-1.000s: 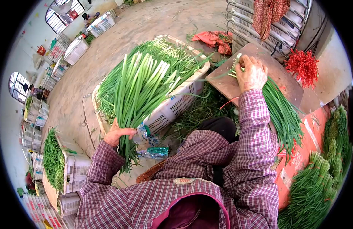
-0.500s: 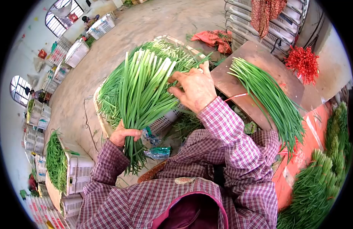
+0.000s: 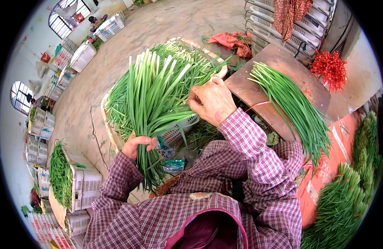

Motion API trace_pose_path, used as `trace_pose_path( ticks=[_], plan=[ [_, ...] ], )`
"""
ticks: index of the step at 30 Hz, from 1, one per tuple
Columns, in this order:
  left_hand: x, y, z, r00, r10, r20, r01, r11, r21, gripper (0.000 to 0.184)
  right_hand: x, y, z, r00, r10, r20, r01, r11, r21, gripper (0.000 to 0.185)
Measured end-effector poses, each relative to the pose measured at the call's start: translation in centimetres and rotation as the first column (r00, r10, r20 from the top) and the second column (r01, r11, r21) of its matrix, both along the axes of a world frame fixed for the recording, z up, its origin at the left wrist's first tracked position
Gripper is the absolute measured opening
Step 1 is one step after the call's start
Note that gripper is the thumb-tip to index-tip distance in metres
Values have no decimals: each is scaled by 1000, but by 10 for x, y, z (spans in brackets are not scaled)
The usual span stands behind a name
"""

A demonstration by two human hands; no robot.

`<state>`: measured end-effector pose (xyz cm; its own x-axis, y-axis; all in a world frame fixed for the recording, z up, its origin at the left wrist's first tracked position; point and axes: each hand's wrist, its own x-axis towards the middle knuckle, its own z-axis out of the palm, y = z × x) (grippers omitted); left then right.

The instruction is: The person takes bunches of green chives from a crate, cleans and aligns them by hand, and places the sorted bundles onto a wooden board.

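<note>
My left hand [image 3: 136,146] is wrapped round the lower, leafy part of a bunch of garlic chives [image 3: 148,99], whose pale cut ends fan out upward. My right hand [image 3: 215,101] is just right of the bunch, with thumb and fingers curled together. A few leaves bend out toward it, but whether it pinches one is hidden. Under and behind the bunch, a basket with a pale rim [image 3: 105,108] is heaped with loose chives [image 3: 119,99]. To the right, another chive bunch [image 3: 289,103] lies on a brown board [image 3: 241,85].
Red ties [image 3: 328,70] hang at the board's far right corner. Stacked crates [image 3: 262,25] stand behind it. Tied green bundles [image 3: 340,203] lie at the lower right on orange sheeting [image 3: 311,199]. A crate [image 3: 86,189] with greens stands at left. People sit by the far wall.
My right hand has come away from the bunch's pale ends, slightly right and down, and its fingers have closed. The bunch in my left hand looks thinner and has shifted slightly.
</note>
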<state>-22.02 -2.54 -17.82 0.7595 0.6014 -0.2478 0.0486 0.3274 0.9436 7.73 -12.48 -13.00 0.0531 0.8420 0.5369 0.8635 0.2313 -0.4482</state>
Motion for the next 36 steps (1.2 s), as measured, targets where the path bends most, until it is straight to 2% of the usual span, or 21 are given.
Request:
trace_pose_path(
  ticks=[3,4,5,7,9,11,13,15,17,19,21,22,25,27,29,33,35,36],
  plan=[
    [1,-2,3,1000,5,-19,-5,1000,7,48,1,-4,-8,1000,6,-12,-6,1000,-14,13],
    [3,-3,9,999,-4,-38,5,1000,18,47,2,-5,-9,998,-52,32,50,997,58,11],
    [6,-8,14,999,1,-38,0,1000,20,47,5,-4,-9,998,-47,33,45,997,60,11],
    [15,-20,28,988,49,-146,-32,993,116,43,13,-3,-6,934,-273,229,271,962,41,12],
    [10,-15,23,994,18,-106,-9,996,89,48,32,-3,-14,888,-400,227,351,908,228,12],
    [6,-13,21,995,8,-104,3,994,108,45,50,-7,-8,821,-511,254,483,859,169,7],
    [4,-15,19,994,28,-106,-17,994,104,45,54,-17,-2,788,-561,255,539,828,155,15],
    [5,-14,17,992,42,-115,-31,995,97,45,44,-20,13,804,-539,252,515,843,159,21],
    [7,-14,14,990,25,-142,-13,996,84,46,17,-19,34,931,-344,122,283,891,355,18],
    [14,-20,21,988,29,-154,-17,996,84,47,-8,-9,41,972,-226,56,190,909,370,14],
    [19,-24,25,985,24,-173,-11,997,75,48,-21,0,38,975,-220,38,194,920,341,14],
    [14,-18,21,992,-48,-120,45,999,-24,49,-23,4,35,972,-234,22,216,927,308,16],
    [10,-12,13,991,-114,-74,111,993,-37,52,-23,7,33,960,-279,-6,271,924,269,18],
    [9,-14,12,990,-96,-100,94,995,-27,53,-22,7,32,948,-316,-21,311,915,257,19],
    [11,-15,12,989,-84,-121,83,996,-16,54,-20,8,30,974,-199,-112,216,962,168,21],
    [10,-15,11,984,-68,-162,65,998,-22,58,-17,5,29,970,-202,-136,218,969,113,22],
    [10,-14,10,986,-37,-160,33,999,-31,58,-19,3,32,962,-241,-126,260,952,164,24],
    [10,-12,9,986,-63,-157,58,998,-34,58,-21,3,33,961,-255,-110,275,929,248,25]
  ],
)
